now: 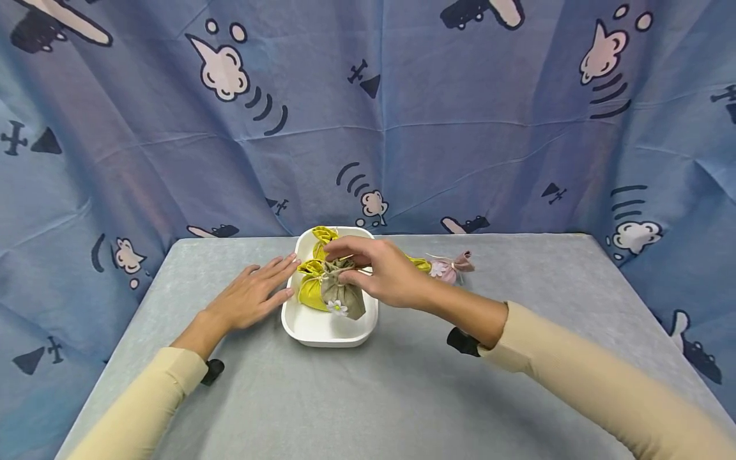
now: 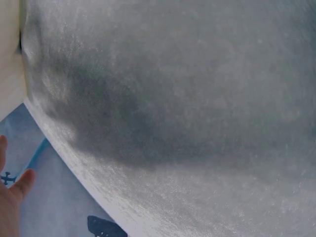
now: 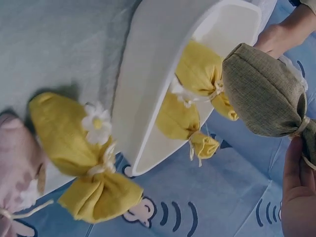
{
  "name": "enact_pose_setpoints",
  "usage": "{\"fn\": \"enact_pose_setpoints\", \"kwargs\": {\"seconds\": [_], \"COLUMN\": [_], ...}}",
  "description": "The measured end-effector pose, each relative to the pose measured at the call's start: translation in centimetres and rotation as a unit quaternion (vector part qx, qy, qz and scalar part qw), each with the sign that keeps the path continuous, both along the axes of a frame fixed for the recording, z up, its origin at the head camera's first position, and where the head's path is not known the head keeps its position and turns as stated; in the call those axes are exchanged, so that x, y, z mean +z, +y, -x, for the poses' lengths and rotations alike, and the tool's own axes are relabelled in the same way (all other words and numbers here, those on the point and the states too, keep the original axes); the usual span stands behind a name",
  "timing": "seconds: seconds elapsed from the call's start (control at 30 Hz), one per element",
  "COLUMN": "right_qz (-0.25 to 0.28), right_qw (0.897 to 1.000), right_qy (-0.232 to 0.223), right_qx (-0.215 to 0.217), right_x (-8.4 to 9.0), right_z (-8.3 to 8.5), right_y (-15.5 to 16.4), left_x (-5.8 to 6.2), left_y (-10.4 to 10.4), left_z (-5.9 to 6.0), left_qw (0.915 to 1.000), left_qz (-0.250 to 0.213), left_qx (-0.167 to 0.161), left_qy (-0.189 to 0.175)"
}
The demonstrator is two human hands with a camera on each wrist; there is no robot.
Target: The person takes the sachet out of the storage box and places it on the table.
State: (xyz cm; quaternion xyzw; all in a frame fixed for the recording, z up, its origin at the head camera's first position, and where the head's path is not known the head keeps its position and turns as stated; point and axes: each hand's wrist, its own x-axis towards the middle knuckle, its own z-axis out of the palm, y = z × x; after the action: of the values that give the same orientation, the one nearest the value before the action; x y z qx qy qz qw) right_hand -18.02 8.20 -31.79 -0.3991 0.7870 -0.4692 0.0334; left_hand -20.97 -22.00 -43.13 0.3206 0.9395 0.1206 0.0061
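Note:
A white tray [image 1: 322,332] stands mid-table and holds two yellow sachets [image 1: 310,289] [image 1: 323,235]. My right hand [image 1: 345,267] pinches the tied neck of an olive sachet [image 1: 347,297] with a white flower, holding it upright over the tray's front part. In the right wrist view the olive sachet [image 3: 261,96] hangs beside the yellow ones [image 3: 197,74] in the tray [image 3: 153,84]. My left hand [image 1: 282,281] lies flat on the table, fingers straight, fingertips at the tray's left rim. The left wrist view shows only grey cloth and fingertips [image 2: 12,195].
A third yellow sachet [image 3: 74,143] and a pink one [image 1: 451,267] lie on the grey table [image 1: 402,396] just right of the tray, behind my right hand. A blue patterned curtain [image 1: 460,128] hangs close behind and around the table.

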Motion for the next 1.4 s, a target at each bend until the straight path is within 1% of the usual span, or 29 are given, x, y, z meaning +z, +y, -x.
{"fn": "enact_pose_setpoints", "kwargs": {"seconds": [0.2, 0.47, 0.67, 0.87, 1.1, 1.4], "right_qz": [-0.004, -0.004, 0.000, -0.010, -0.033, -0.031], "right_qw": [1.000, 0.999, 0.998, 0.997, 0.995, 0.994], "right_qy": [0.001, -0.010, -0.016, -0.017, -0.013, -0.012], "right_qx": [-0.023, -0.048, -0.064, -0.076, -0.096, -0.108], "right_x": [0.6, 1.1, 0.8, 0.7, -0.2, -2.2], "right_z": [-0.2, -0.3, -0.4, -0.6, -1.0, -1.0], "right_y": [1.7, 4.6, 7.0, 9.1, 11.9, 15.2], "left_x": [0.1, 0.1, 0.1, 0.1, 0.2, 0.1], "left_y": [0.0, 0.1, 0.0, 0.0, 0.0, 0.1], "left_z": [-0.1, -0.1, -0.1, -0.1, -0.1, 0.0], "left_qw": [1.0000, 0.9998, 0.9998, 0.9999, 0.9998, 0.9999], "left_qz": [0.004, 0.007, 0.010, 0.009, 0.010, 0.003], "left_qx": [0.003, 0.007, 0.009, 0.008, 0.010, 0.008], "left_qy": [-0.007, -0.015, -0.012, -0.011, -0.013, -0.012]}}
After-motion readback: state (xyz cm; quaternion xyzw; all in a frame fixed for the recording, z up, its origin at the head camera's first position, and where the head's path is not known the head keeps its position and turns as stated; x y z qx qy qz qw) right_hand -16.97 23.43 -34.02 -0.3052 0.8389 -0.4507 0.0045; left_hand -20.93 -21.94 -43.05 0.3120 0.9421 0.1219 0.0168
